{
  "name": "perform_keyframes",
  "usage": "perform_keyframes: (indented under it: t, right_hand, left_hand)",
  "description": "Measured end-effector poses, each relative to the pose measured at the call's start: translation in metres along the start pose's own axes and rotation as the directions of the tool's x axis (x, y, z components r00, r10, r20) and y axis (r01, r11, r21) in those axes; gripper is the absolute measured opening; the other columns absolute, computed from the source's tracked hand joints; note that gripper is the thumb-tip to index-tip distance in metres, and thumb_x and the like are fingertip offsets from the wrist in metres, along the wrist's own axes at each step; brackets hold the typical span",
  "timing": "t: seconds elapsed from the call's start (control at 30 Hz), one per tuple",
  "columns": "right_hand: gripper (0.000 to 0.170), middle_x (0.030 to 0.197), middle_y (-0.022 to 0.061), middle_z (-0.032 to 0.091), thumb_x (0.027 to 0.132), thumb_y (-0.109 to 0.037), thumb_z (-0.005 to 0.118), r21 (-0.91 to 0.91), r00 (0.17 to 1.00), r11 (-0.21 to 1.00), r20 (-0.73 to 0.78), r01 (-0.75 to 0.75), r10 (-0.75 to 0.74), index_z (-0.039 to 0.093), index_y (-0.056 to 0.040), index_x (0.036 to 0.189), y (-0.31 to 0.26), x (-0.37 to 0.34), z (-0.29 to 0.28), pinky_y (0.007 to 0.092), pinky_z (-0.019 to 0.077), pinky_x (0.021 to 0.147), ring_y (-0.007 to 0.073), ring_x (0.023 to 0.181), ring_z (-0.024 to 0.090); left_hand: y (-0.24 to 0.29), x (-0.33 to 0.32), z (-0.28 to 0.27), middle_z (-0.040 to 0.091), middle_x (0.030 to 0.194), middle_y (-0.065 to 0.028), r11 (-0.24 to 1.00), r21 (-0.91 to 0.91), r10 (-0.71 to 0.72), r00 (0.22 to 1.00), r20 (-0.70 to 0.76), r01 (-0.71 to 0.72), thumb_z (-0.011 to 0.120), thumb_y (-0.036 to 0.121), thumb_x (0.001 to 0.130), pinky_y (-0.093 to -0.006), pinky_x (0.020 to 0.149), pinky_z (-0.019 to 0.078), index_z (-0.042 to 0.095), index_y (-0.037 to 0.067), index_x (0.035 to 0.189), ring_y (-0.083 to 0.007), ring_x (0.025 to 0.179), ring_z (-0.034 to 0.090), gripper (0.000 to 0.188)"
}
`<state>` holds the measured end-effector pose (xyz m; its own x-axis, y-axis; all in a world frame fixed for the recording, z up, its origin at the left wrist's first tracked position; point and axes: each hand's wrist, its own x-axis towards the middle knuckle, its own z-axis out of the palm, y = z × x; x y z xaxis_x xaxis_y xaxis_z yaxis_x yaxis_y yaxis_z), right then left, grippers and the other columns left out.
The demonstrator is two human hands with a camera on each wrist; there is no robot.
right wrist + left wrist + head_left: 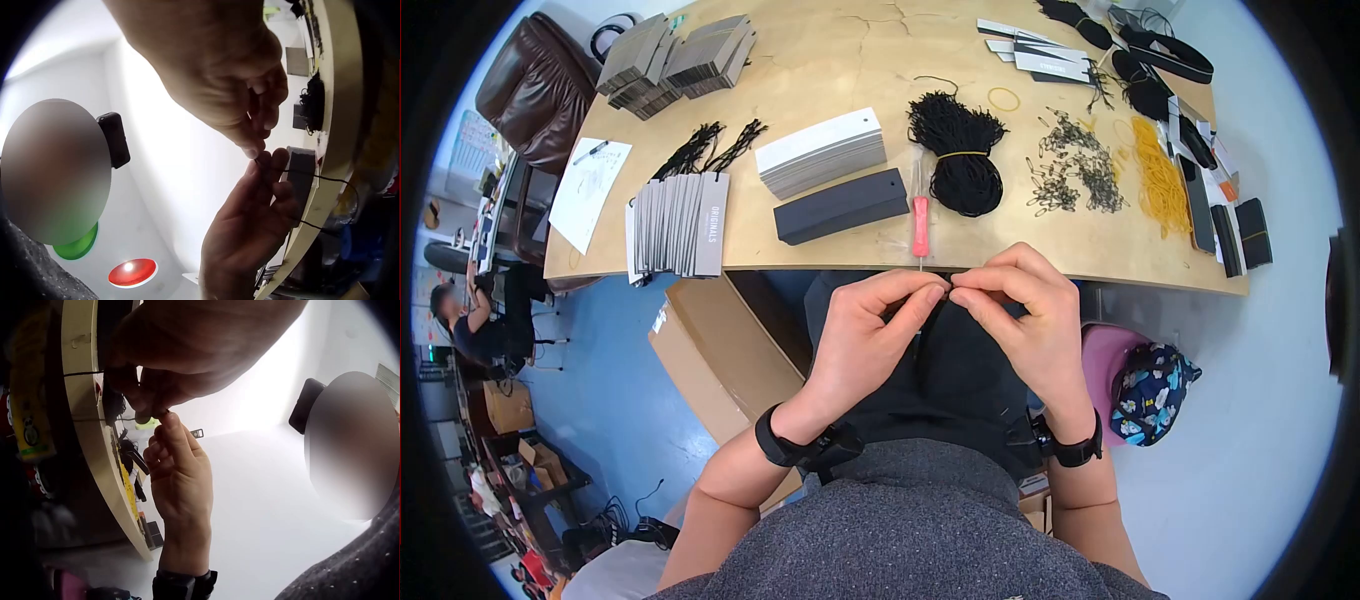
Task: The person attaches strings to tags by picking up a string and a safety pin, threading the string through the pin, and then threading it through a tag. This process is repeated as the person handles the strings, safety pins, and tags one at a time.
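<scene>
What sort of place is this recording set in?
Most likely a small workshop or packing room where tags are strung: a fanned stack of printed tags, a bundle of black cords and a scatter of small pin-like pieces lie on one wooden table.

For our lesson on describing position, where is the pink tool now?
In the head view, the pink tool lies near the table edge, just beyond the left hand, right of the black box.
</scene>
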<state>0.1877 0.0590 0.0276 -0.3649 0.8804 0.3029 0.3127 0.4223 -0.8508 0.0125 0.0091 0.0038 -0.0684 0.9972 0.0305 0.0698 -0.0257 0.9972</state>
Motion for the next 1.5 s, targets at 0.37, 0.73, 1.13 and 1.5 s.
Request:
perform_keyframes:
  t: [0.37, 0.73, 1.13, 1.5]
  right_hand:
    - [0.009, 0.083, 0.0048, 0.06, 0.08, -0.002, 0.073, 0.074, 0.996, 0.996, 0.074, -0.055, 0.05, 0.069, -0.0017, 0.089, 0.005, -0.001, -0.002, 0.0244, 0.0468, 0.062, 0.0111, 0.068, 0.059]
    - [0.01, 0.088, 0.0099, 0.06, 0.084, -0.007, 0.069, -0.39, 0.982, 0.915, -0.187, -0.102, 0.03, 0.069, -0.0018, 0.093, 0.059, 0.023, -0.045, 0.0331, 0.0504, 0.068, 0.0229, 0.074, 0.063]
    - [0.009, 0.082, 0.0108, 0.055, 0.078, -0.007, 0.067, -0.761, 0.971, 0.614, 0.086, 0.209, -0.224, 0.06, -0.0027, 0.077, 0.087, 0.046, -0.055, 0.0399, 0.0508, 0.068, 0.0291, 0.085, 0.059]
    - [0.007, 0.078, 0.0001, 0.053, 0.095, -0.006, 0.058, 0.175, 0.943, 0.927, 0.079, -0.331, 0.322, 0.053, -0.0017, 0.096, 0.035, 0.008, -0.021, 0.0233, 0.0415, 0.06, 0.0073, 0.067, 0.049]
  left_hand:
    - [0.013, 0.001, 0.0, 0.069, 0.083, -0.0047, 0.889, -0.316, -0.289, 0.942, 0.172, 0.331, 0.063, 0.009, 0.096, -0.0223, 0.063, 0.0502, 0.07, -0.002, 0.101, -0.0086, 0.072, 0.064, 0.014]
    - [0.004, -0.001, -0.005, 0.07, 0.09, -0.0043, 0.958, -0.199, -0.205, 0.979, 0.019, 0.204, 0.067, 0.002, 0.091, -0.022, 0.076, 0.0488, 0.07, -0.001, 0.097, -0.0088, 0.085, 0.064, 0.007]
    - [0.005, 0.001, -0.008, 0.069, 0.091, -0.0042, 0.97, -0.164, -0.177, 0.984, 0.024, 0.178, 0.066, 0.005, 0.093, -0.0234, 0.079, 0.0487, 0.069, -0.002, 0.096, -0.0095, 0.084, 0.062, 0.008]
    - [-0.002, 0.004, -0.004, 0.066, 0.081, 0.0005, 0.972, -0.197, -0.136, 0.991, -0.014, 0.13, 0.067, 0.005, 0.091, -0.0213, 0.072, 0.0473, 0.069, -0.001, 0.093, -0.005, 0.076, 0.059, 0.007]
